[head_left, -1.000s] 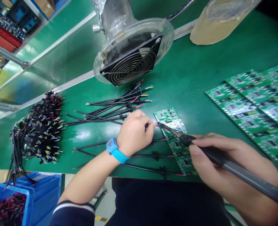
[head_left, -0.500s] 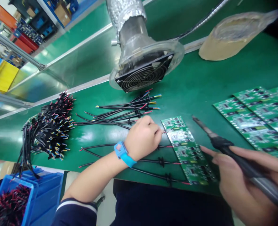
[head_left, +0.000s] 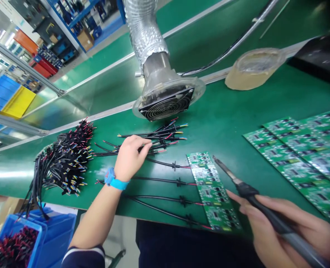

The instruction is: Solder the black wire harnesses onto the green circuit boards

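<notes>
The green counter (head_left: 220,111) ran slantwise across the frame, glossy under the lights. From where I stood, the left hand (head_left: 130,158), left of centre, hung over loose black cables (head_left: 153,134), thumb and forefinger drawn close together; whether they pinched one, I couldn't tell. The right hand (head_left: 282,227), lower right, gripped a soldering iron (head_left: 247,190), its tip just beside a narrow circuit board (head_left: 213,193). That board lay right of centre, four cables reaching its left edge with red ends. More boards (head_left: 290,160) overlapped at the right. A thick heap of cables (head_left: 70,156) sat at the left, above a blue bin (head_left: 43,238) of red and black pieces in the lower left corner. A fan (head_left: 167,106) hung from a silvery duct (head_left: 146,29) at top centre, and blue racking (head_left: 82,16) stood beyond, upper left.
</notes>
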`<move>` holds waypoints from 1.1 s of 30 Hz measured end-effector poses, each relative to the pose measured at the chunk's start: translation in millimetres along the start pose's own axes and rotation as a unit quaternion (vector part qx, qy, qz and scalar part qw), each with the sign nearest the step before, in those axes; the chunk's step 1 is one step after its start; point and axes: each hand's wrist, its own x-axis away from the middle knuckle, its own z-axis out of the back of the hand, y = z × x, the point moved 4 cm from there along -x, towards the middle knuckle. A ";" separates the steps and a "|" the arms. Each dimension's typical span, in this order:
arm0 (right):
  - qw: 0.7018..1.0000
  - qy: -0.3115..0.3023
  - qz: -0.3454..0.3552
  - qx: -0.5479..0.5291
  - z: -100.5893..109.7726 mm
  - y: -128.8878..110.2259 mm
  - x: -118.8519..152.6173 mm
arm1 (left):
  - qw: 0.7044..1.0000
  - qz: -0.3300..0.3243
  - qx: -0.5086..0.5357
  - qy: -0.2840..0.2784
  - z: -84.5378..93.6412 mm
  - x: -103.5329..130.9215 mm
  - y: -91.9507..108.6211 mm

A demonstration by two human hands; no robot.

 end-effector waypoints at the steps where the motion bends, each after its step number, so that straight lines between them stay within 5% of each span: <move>1: 1.000 -0.004 0.008 -0.016 -0.1 -0.8 -2.8 | 1.000 -0.017 -0.005 -0.004 -3.5 -5.0 3.8; 12: 0.999 0.014 0.036 -0.015 4.9 -8.3 -21.1 | 0.950 -0.143 -0.221 -0.171 -60.8 -65.4 59.0; 20: 0.998 0.022 0.055 -0.005 7.0 -9.2 -24.8 | 0.939 -0.132 -0.232 -0.216 -62.7 -74.6 62.1; 24: 0.997 0.042 0.052 0.038 19.7 -5.1 -32.3 | 0.969 -0.158 -0.144 -0.127 -30.8 -62.4 66.9; 30: 0.996 0.055 0.060 0.045 32.4 -10.6 -52.6 | 0.983 -0.066 0.012 0.172 28.8 -25.1 60.1; 33: 0.997 0.049 0.040 0.040 27.1 -12.2 -60.4 | 0.978 -0.024 0.060 0.196 29.5 -21.3 65.2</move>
